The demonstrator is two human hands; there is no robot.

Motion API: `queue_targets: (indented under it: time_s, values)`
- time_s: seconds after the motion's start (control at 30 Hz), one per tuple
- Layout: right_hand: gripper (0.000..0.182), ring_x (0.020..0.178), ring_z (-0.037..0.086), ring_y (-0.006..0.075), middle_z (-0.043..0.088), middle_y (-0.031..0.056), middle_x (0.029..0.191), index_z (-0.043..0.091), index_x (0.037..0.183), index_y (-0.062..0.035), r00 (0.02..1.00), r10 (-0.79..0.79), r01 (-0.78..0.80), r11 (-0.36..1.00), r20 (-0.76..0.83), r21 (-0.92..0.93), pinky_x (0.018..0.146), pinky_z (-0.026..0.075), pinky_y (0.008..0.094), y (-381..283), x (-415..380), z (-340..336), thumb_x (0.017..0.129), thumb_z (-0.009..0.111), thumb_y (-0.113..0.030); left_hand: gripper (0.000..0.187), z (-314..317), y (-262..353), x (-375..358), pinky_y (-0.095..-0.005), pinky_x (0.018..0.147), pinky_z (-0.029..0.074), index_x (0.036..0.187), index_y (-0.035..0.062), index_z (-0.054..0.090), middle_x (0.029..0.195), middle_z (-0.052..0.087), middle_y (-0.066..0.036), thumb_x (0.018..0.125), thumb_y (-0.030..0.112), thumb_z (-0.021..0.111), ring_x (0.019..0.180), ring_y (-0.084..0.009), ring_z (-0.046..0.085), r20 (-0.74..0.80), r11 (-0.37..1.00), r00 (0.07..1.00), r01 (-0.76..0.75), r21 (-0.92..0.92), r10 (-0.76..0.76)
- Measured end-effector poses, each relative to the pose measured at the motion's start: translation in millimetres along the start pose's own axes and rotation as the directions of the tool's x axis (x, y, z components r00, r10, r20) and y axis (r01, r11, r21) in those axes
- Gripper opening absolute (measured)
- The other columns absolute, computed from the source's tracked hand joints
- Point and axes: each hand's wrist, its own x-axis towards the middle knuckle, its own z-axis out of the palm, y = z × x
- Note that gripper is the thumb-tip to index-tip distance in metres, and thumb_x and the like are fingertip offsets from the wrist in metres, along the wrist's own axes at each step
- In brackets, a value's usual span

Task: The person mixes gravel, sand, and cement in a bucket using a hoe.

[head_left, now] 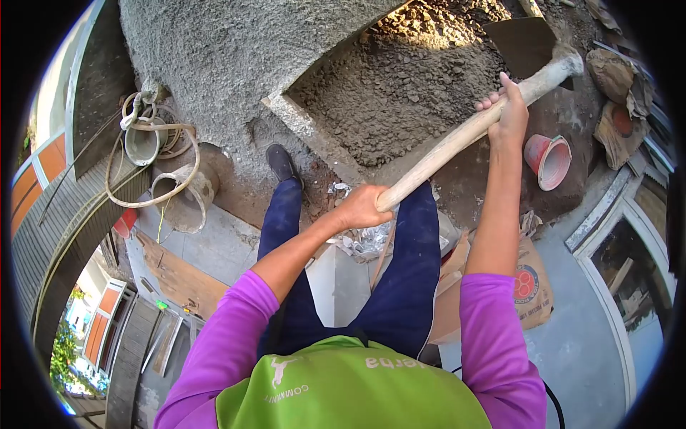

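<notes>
A hoe [457,143] slants up to the right across my view, its broad metal blade [525,44] over the far right corner of a mixing trough. My left hand [359,208] is closed round the butt end of the pale wooden handle. Farther up, my right hand [507,118] grips the same handle below the blade, fingers wrapped over it. Beneath the hoe, wet lumpy concrete mix [386,100] fills the trough, which has a cement-crusted rim [296,118]. My shoe [281,162] stands beside that rim.
Grey sand or cement [214,50] spreads at the upper left. A red bucket [549,161] lies tipped to the right. Cement-caked buckets [187,187] and a coiled hose [107,179] are at left. Paper cement sacks [532,286] lie by my right leg, near a window frame [622,286].
</notes>
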Motion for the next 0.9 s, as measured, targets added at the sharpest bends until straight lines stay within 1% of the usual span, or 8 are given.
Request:
queue_targets:
  time_s: [0.2,0.23,0.37,0.5,0.63,0.77,0.87,0.9]
  values:
    - [0.022,0.052,0.053,0.0203,0.051,0.0055,0.068,0.054,0.090,-0.0015,0.932,0.339,-0.361,0.904,-0.127,-0.231,0.048,0.050,0.0398,184.5,57.7,15.2,0.085,0.071,-0.014,0.032,20.7,-40.8,-42.2,-0.0368,0.063,0.051,0.099,-0.0027,0.065,0.074,0.064,-0.010,0.080,0.022,0.075,0.065,-0.0201,0.064,-0.143,0.925,0.919,0.348,-0.151,-0.368]
    - [0.022,0.053,0.054,0.0206,0.051,0.0058,0.069,0.054,0.092,-0.0001,0.911,0.393,-0.412,0.865,-0.122,-0.287,0.048,0.051,0.0401,207.5,56.3,21.2,0.085,0.071,-0.013,0.026,16.6,-23.8,-49.7,-0.0396,0.070,0.052,0.093,-0.0034,0.066,0.078,0.067,-0.018,0.080,0.018,0.068,0.072,-0.0267,0.067,-0.082,0.865,0.883,0.429,-0.259,-0.462]
    - [0.021,0.052,0.052,0.0200,0.050,0.0056,0.069,0.057,0.096,0.0019,0.828,0.560,-0.543,0.783,-0.034,-0.303,0.048,0.051,0.0409,271.9,50.9,18.6,0.086,0.066,-0.013,0.026,17.1,-8.5,-71.7,-0.0408,0.072,0.053,0.093,-0.0042,0.065,0.077,0.068,-0.020,0.081,0.019,0.068,0.073,-0.0290,0.068,-0.110,0.780,0.794,0.544,-0.308,-0.598]
    - [0.018,0.052,0.049,0.0192,0.047,0.0053,0.068,0.058,0.096,0.0014,0.713,0.701,-0.683,0.692,-0.008,-0.232,0.048,0.049,0.0403,305.1,28.8,-10.1,0.088,0.062,-0.014,0.031,22.3,17.3,-88.9,-0.0374,0.063,0.052,0.096,-0.0058,0.063,0.074,0.065,-0.016,0.084,0.022,0.070,0.062,-0.0210,0.064,-0.144,0.770,0.757,0.627,-0.118,-0.638]
    - [0.013,0.051,0.048,0.0199,0.045,0.0053,0.066,0.054,0.090,-0.0009,0.664,0.741,-0.715,0.668,0.098,-0.205,0.048,0.050,0.0405,322.4,18.0,4.7,0.087,0.061,-0.012,0.034,8.1,45.1,-91.9,-0.0355,0.060,0.051,0.098,-0.0060,0.061,0.072,0.063,-0.011,0.086,0.024,0.071,0.060,-0.0181,0.062,-0.070,0.679,0.679,0.713,-0.173,-0.731]
    - [0.013,0.051,0.048,0.0187,0.046,0.0038,0.065,0.052,0.089,-0.0039,0.566,0.794,-0.783,0.602,0.223,-0.156,0.047,0.048,0.0371,290.9,32.4,-9.8,0.087,0.062,-0.012,0.037,4.4,129.4,-52.7,-0.0459,0.072,0.053,0.103,-0.0081,0.058,0.081,0.067,-0.027,0.084,0.023,0.065,0.079,-0.0393,0.071,-0.040,0.675,0.678,0.723,-0.144,-0.734]
    - [0.016,0.046,0.045,0.0173,0.048,0.0024,0.060,0.048,0.088,-0.0070,0.528,0.801,-0.819,0.568,0.283,-0.080,0.046,0.047,0.0345,260.5,43.8,-23.8,0.085,0.064,-0.009,0.040,9.7,193.8,-29.8,-0.0349,0.062,0.051,0.109,-0.0070,0.054,0.080,0.062,-0.012,0.088,0.024,0.068,0.066,-0.0186,0.063,-0.051,0.767,0.775,0.612,-0.191,-0.630]
    - [0.017,0.045,0.044,0.0170,0.048,0.0024,0.059,0.048,0.088,-0.0075,0.530,0.798,-0.825,0.564,0.286,-0.045,0.046,0.047,0.0340,250.8,46.1,-28.6,0.085,0.064,-0.009,0.041,12.9,211.0,-25.2,-0.0361,0.063,0.051,0.110,-0.0073,0.054,0.081,0.062,-0.013,0.088,0.025,0.068,0.067,-0.0203,0.063,-0.052,0.790,0.793,0.595,-0.149,-0.607]
